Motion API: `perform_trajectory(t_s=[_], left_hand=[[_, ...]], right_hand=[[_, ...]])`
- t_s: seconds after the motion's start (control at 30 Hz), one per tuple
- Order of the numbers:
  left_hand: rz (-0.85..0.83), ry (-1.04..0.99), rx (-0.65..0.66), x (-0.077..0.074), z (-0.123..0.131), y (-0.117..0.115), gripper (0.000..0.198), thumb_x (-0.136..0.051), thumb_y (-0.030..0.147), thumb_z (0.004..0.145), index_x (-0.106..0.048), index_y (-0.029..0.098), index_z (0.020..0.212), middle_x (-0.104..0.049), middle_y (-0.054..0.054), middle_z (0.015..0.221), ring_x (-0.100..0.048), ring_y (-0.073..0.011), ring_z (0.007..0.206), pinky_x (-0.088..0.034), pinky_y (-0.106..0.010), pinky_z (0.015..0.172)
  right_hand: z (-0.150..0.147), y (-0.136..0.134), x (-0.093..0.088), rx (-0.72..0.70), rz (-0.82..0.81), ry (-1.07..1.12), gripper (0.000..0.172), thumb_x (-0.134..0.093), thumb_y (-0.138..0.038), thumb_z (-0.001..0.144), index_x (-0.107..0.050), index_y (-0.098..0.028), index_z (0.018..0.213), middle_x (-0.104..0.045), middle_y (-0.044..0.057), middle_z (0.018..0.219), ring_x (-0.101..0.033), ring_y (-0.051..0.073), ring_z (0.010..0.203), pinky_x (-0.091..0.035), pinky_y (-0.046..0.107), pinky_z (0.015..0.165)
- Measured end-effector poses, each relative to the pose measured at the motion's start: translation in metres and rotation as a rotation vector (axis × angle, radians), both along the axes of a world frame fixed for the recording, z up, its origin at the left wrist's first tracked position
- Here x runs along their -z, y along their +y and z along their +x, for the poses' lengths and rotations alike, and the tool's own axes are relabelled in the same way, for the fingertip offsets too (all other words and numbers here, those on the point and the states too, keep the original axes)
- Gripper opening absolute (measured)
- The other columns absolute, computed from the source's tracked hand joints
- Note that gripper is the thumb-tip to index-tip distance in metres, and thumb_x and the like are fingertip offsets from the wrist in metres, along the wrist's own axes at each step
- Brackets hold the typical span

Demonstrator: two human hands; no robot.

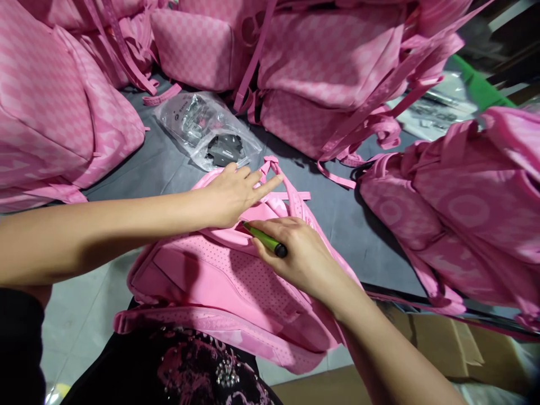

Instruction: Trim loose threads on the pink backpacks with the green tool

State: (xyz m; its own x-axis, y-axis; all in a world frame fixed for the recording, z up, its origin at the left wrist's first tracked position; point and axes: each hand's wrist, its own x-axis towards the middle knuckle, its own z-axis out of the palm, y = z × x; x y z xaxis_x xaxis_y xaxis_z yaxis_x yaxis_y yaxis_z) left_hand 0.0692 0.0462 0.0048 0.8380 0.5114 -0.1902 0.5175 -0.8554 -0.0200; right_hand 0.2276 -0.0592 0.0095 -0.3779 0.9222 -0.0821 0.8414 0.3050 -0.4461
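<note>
A pink backpack lies back panel up in front of me, over the table's front edge and my lap. My right hand is closed around a short green pen-like tool with a black end. Its dark tip points at the pink cloth near the top of the bag; the exact kind of tool I cannot make out. Just above, my left hand lies on the top of the bag with its fingers spread. Beyond the left hand, a shoulder strap loops up.
On the grey tabletop a clear plastic bag holds black parts. Pink checkered backpacks stand around it: at left, at back and at right. A green crate and a cardboard box are farther right.
</note>
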Motion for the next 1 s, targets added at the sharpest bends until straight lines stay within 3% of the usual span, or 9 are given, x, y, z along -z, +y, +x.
perform_trajectory(t_s=[0.13,0.27,0.47,0.6,0.73,0.83,0.9,1.0], left_hand=[[-0.052,0.135,-0.101,-0.016,-0.010,0.003,0.114,-0.074,0.035,0.078,0.003,0.025,0.162,-0.011,-0.017,0.168,-0.023,-0.0428,0.148,-0.036,-0.053,0.109],[-0.071,0.177,-0.162,-0.022,-0.019,-0.003,0.130,-0.081,0.048,0.072,0.012,0.026,0.161,0.003,-0.018,0.169,-0.019,-0.0450,0.148,-0.045,-0.054,0.103],[0.043,0.208,-0.212,-0.017,-0.018,-0.011,0.121,-0.078,0.035,0.076,0.008,0.024,0.162,-0.008,-0.022,0.167,-0.038,-0.0424,0.135,-0.052,-0.055,0.095],[-0.056,0.234,-0.165,-0.022,-0.023,0.000,0.105,-0.067,0.026,0.083,0.003,0.026,0.162,-0.017,-0.018,0.166,-0.040,-0.0389,0.135,-0.052,-0.051,0.097],[-0.130,0.216,-0.133,-0.028,-0.032,0.008,0.099,-0.060,0.018,0.086,0.003,0.028,0.162,-0.008,-0.015,0.169,-0.034,-0.0352,0.144,-0.044,-0.044,0.109],[-0.148,0.219,-0.261,-0.028,-0.038,0.005,0.105,-0.062,0.020,0.085,0.010,0.031,0.161,0.007,-0.017,0.169,-0.032,-0.0369,0.147,-0.045,-0.042,0.107],[-0.153,0.215,-0.320,-0.028,-0.040,0.003,0.106,-0.062,0.022,0.085,0.012,0.033,0.160,0.006,-0.018,0.169,-0.036,-0.0375,0.146,-0.047,-0.041,0.104],[-0.172,0.216,-0.303,-0.028,-0.042,0.004,0.108,-0.064,0.026,0.085,0.014,0.032,0.159,0.002,-0.018,0.169,-0.035,-0.0369,0.147,-0.045,-0.040,0.108]], right_hand=[[0.004,-0.009,0.005,0.035,0.041,0.065,0.027,-0.061,-0.018,0.092,-0.073,-0.015,0.116,-0.077,0.008,0.094,-0.071,0.025,0.085,-0.051,0.042,0.083],[-0.009,-0.012,0.020,0.044,0.160,0.337,0.028,-0.060,-0.020,0.094,-0.071,-0.014,0.118,-0.077,0.008,0.103,-0.072,0.022,0.091,-0.051,0.041,0.088],[-0.025,-0.008,0.037,0.077,0.185,0.508,0.030,-0.059,-0.021,0.094,-0.070,-0.010,0.119,-0.077,0.010,0.108,-0.073,0.024,0.095,-0.054,0.043,0.088],[-0.021,-0.010,0.035,0.097,0.177,0.499,0.030,-0.059,-0.020,0.093,-0.071,-0.009,0.118,-0.077,0.011,0.105,-0.074,0.025,0.089,-0.055,0.043,0.085],[-0.018,-0.012,0.031,0.081,0.156,0.477,0.031,-0.058,-0.019,0.093,-0.072,-0.011,0.119,-0.077,0.011,0.105,-0.073,0.026,0.089,-0.055,0.045,0.085],[-0.019,-0.013,0.031,0.078,0.151,0.464,0.030,-0.057,-0.020,0.093,-0.072,-0.012,0.118,-0.077,0.010,0.101,-0.072,0.026,0.088,-0.055,0.046,0.085],[-0.019,-0.012,0.031,0.082,0.159,0.460,0.029,-0.058,-0.020,0.093,-0.072,-0.012,0.117,-0.077,0.010,0.100,-0.072,0.026,0.087,-0.055,0.046,0.084],[-0.021,-0.009,0.032,0.080,0.159,0.467,0.029,-0.059,-0.020,0.093,-0.072,-0.013,0.118,-0.077,0.010,0.102,-0.072,0.026,0.089,-0.055,0.045,0.085]])
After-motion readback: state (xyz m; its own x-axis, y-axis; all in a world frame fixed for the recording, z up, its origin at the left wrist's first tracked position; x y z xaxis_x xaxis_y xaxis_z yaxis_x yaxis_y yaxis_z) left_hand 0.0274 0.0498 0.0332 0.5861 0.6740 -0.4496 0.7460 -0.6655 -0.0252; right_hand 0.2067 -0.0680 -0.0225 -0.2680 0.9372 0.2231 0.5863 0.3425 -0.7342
